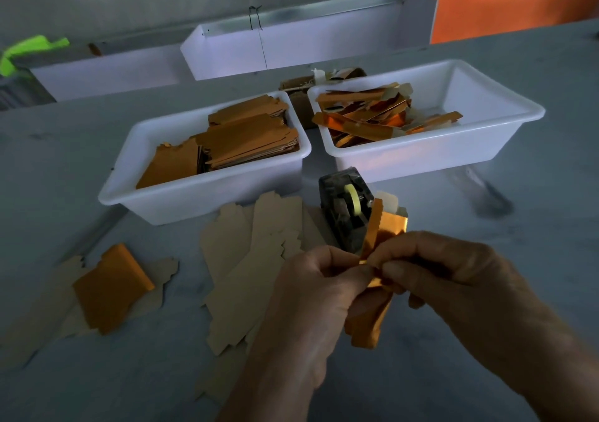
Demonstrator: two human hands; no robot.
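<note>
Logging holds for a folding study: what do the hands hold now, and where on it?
Both the left hand and right hand pinch one gold card blank at its folded middle; its ends stick out above and below.

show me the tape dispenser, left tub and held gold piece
tape dispenser [340, 223], head view, dark body
left tub [201, 201], head view, front wall
gold piece [385, 228], head view, upper flap

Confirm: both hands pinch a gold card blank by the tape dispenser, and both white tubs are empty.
Not empty: the head view shows the left tub stacked with flat gold blanks, the right tub holding folded ones. The rest stands.
</note>
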